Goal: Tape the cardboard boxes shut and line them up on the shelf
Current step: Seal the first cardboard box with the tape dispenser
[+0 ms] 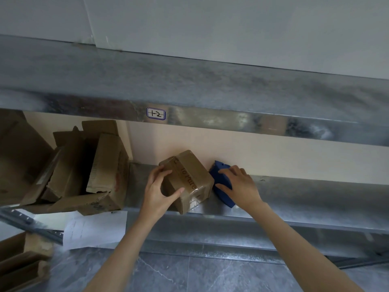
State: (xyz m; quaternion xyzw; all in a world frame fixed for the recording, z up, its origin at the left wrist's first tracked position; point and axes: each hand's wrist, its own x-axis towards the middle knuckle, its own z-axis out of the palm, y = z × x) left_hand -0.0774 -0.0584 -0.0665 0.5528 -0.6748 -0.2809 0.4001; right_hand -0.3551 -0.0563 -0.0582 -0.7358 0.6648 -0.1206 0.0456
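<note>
Left grip (156, 190) clasps the near corner of the small brown cardboard box (189, 175), with the thumb on its side and the fingers over the top. My right grip (240, 186) curls round the blue plastic tape dispenser (221, 175) just beside it. The box sits askew on the grey metal shelf (294, 192), centre of frame. It looks light and stiff, with slick glossy tape, so I'd hold it by the bare cardboard edges.
</note>
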